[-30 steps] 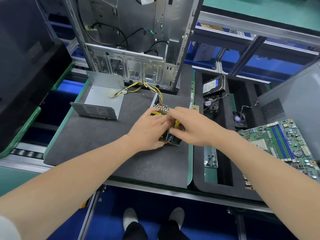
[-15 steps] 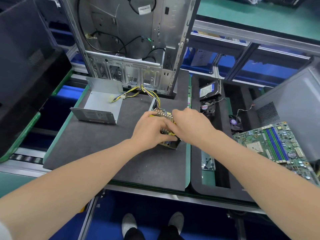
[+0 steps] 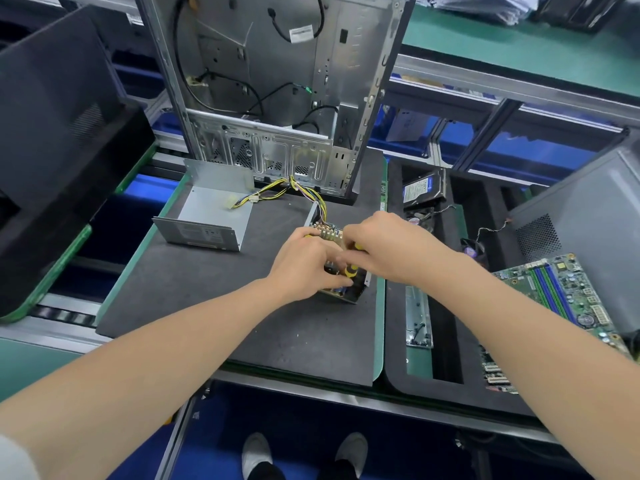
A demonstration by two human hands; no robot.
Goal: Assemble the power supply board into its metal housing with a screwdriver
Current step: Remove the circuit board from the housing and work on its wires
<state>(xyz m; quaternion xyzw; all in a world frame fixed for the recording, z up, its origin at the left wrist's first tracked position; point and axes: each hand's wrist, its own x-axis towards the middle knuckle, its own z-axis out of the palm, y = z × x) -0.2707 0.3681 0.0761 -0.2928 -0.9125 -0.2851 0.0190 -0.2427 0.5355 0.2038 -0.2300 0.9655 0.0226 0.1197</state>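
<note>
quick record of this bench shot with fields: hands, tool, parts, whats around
left hand: curled on the small open metal housing
right hand: grip on the yellow-and-black screwdriver, tip hidden
board: power supply board inside the housing, mostly covered by the hands
wires: yellow and black wire bundle leads from the housing, with connectors lying on the cover
cover: loose grey sheet-metal cover, left of the housing, apart from it
surface: black foam mat
behind: open silver computer case
right: green motherboard
</note>
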